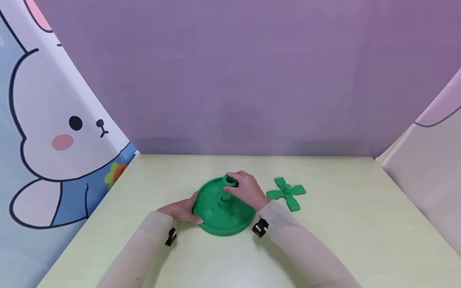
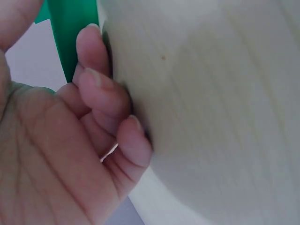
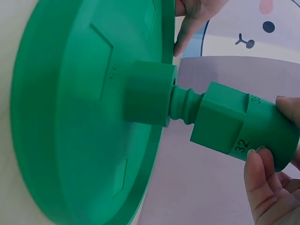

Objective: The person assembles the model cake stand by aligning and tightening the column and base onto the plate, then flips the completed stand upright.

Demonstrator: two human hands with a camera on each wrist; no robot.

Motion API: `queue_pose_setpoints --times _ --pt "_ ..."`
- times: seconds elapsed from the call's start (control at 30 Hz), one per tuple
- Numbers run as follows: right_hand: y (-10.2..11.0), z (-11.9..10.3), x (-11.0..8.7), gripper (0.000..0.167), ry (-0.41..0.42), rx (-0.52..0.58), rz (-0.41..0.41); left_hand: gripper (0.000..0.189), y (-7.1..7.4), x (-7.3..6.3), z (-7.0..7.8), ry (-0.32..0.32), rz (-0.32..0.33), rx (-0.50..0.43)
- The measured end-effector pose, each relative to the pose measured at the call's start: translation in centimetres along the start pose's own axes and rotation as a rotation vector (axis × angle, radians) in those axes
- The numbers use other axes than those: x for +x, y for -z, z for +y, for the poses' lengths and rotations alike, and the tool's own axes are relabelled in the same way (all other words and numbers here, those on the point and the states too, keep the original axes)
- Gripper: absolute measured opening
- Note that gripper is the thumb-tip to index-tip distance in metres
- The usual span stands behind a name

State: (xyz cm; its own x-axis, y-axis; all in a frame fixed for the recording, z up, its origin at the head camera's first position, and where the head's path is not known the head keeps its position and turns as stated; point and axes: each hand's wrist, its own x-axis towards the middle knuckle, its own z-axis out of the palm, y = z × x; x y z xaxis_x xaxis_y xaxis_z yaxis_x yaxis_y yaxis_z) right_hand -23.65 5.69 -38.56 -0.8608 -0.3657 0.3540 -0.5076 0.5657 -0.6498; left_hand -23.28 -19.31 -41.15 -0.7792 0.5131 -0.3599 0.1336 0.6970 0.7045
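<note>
A round green plastic base (image 1: 230, 224) with a raised rim lies on the table. My left hand (image 1: 183, 209) grips its left edge; some of those fingers (image 2: 101, 89) rest close against the table. With my right hand (image 1: 247, 190) I hold a green threaded plug (image 3: 220, 117) by its wide cylindrical end, which has a hollow top. Its middle is faceted and marked 32. The narrow screw end (image 3: 185, 105) meets the mouth of the base's central socket (image 3: 147, 93), slightly tilted; how deep it sits cannot be told.
A green four-armed cross piece (image 1: 287, 191) with a central knob lies right of the base. The pale table (image 1: 342, 224) runs back to a purple cloth wall (image 1: 230, 80). A rabbit-print curtain (image 1: 47, 132) borders the left side.
</note>
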Motion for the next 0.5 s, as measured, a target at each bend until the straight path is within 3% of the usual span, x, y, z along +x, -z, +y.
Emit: queue_pose_setpoints --times 0.27,0.5 --pt "-0.2 -0.6 0.5 0.041 0.011 -0.03 -0.033 0.109 -0.1 0.0 -0.1 0.036 0.013 0.012" --pt "-0.3 -1.3 0.9 0.041 0.036 -0.065 -0.064 0.11 0.1 0.1 -0.4 0.03 0.01 -0.001"
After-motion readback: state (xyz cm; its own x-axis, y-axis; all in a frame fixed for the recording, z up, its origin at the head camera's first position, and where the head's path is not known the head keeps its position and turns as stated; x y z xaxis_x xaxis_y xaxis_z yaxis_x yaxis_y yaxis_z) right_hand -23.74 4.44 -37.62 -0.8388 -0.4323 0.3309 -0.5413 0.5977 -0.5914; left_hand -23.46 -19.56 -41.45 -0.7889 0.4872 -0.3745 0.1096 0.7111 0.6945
